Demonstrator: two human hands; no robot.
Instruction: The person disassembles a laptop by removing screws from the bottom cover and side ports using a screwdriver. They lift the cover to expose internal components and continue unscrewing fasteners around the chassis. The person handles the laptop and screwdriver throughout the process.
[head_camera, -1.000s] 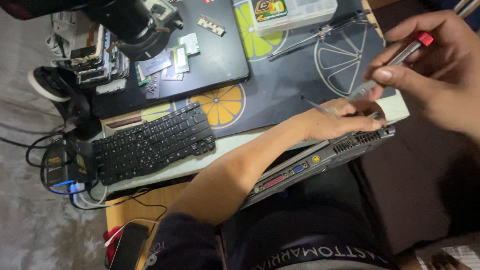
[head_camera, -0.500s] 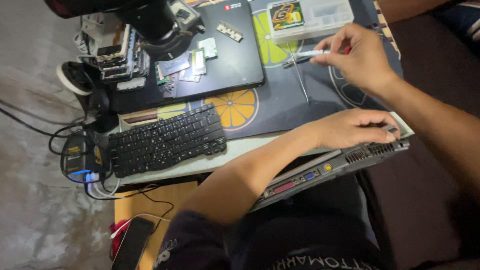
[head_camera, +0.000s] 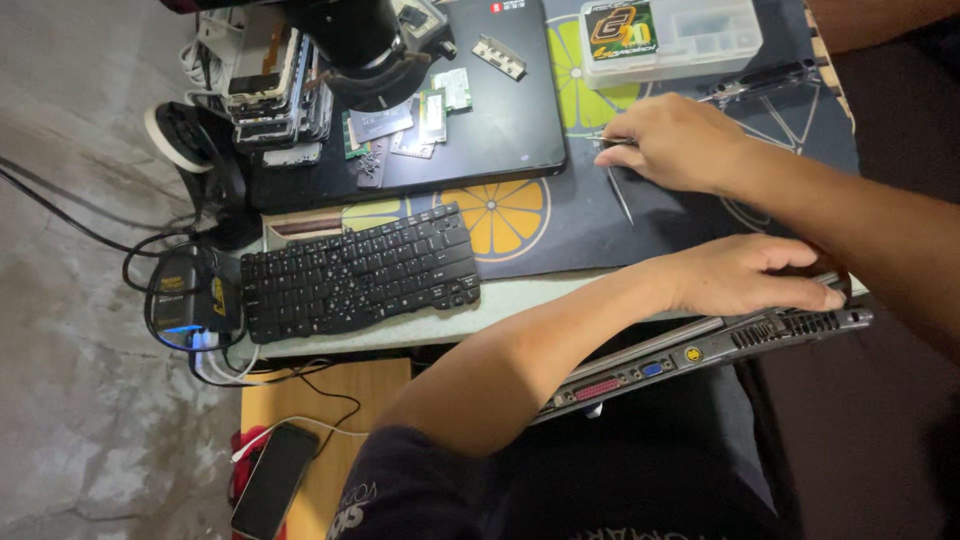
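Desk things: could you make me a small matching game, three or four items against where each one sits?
Things:
1. black keyboard
2. phone
3. clear plastic box
4. grey laptop

Places:
A. under the left hand
B. at the table's near edge
C. far side of the mat, beyond the right hand
D. on the wooden surface below the table

Pairs: 1-B, 2-D, 3-C, 4-A

A matt grey plastic casing is shown on the opened laptop (head_camera: 700, 345), a glossy black plastic lid on the closed laptop (head_camera: 480, 110). The loose keyboard (head_camera: 355, 270) is matt black plastic, the parts box (head_camera: 690, 35) clear plastic, the floor (head_camera: 70, 400) rough concrete.
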